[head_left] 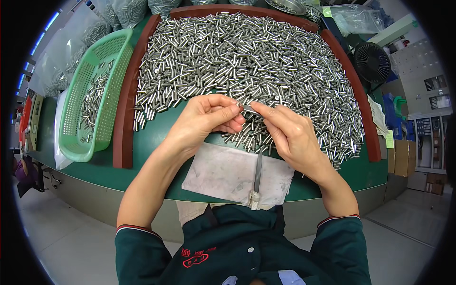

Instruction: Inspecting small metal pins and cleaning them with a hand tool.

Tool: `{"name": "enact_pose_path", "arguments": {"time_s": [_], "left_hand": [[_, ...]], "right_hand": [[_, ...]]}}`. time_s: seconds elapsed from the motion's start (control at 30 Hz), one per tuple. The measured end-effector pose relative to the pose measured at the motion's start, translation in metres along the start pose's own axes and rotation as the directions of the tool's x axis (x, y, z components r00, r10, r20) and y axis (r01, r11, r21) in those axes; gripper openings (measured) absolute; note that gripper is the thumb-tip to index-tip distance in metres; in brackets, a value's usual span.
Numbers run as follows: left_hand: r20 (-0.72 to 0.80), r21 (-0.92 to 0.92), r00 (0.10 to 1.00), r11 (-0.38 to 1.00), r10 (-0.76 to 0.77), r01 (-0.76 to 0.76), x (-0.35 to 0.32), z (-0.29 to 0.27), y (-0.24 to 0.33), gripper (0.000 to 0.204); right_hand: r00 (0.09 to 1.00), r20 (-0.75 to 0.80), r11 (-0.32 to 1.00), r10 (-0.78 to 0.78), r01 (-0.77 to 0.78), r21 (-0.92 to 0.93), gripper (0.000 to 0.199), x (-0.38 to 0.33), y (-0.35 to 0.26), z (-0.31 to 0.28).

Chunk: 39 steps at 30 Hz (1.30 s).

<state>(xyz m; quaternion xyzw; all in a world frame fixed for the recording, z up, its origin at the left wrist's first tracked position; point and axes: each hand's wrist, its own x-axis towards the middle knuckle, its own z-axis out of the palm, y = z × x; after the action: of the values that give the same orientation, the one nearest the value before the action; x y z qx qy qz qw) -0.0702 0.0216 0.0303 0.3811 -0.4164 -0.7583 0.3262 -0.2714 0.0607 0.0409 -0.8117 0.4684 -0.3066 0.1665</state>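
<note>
My left hand point(209, 116) is closed in a pinch on a small metal pin point(239, 105), mostly hidden by the fingertips. Beside it, my right hand point(290, 133) grips a thin grey metal tool point(251, 110) with the index finger stretched along it. The tool's tip meets the left fingertips; its exact kind is hidden. Just beyond both hands spreads a large heap of shiny metal pins point(247, 57). Below them lies a stained white cloth point(218, 171), and across it rests a narrow, tapered file-like tool point(258, 173) with a wrapped handle.
Red-brown rails point(124, 109) border the heap on the green table point(154, 137). A green perforated basket point(71, 137) with some pins stands at left. Bags of pins point(130, 12) line the back. At right are a black fan point(372, 62) and a cardboard box point(404, 157).
</note>
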Motion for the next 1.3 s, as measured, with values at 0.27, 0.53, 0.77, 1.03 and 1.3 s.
{"name": "enact_pose_path", "arguments": {"time_s": [0.27,0.53,0.77,1.03,1.3], "left_hand": [[-0.019,-0.019,1.0,1.0,-0.011,0.011,0.0011,0.0009,0.0007,0.012],[0.013,-0.032,0.999,0.999,-0.03,0.03,0.0004,0.0007,0.0014,0.011],[0.015,-0.034,1.0,0.999,-0.015,0.015,0.0007,-0.0003,-0.0001,0.011],[0.001,-0.03,1.0,1.0,0.007,-0.007,0.0026,-0.0021,-0.0012,0.012],[-0.012,-0.026,1.0,0.999,0.019,-0.019,0.0034,-0.003,-0.0028,0.011]], "right_hand": [[1.0,-0.013,1.0,-0.014,0.014,0.012,0.031,0.0006,0.0009,-0.0001],[1.0,-0.006,1.0,-0.006,0.006,-0.008,0.031,-0.0003,0.0018,0.0002],[1.0,-0.014,1.0,-0.022,0.022,0.001,0.032,0.0001,0.0006,0.0007],[1.0,-0.015,1.0,-0.023,0.023,0.003,0.033,0.0001,0.0013,0.0005],[1.0,-0.007,1.0,-0.018,0.018,0.002,0.034,0.0,-0.0009,-0.0002]]}}
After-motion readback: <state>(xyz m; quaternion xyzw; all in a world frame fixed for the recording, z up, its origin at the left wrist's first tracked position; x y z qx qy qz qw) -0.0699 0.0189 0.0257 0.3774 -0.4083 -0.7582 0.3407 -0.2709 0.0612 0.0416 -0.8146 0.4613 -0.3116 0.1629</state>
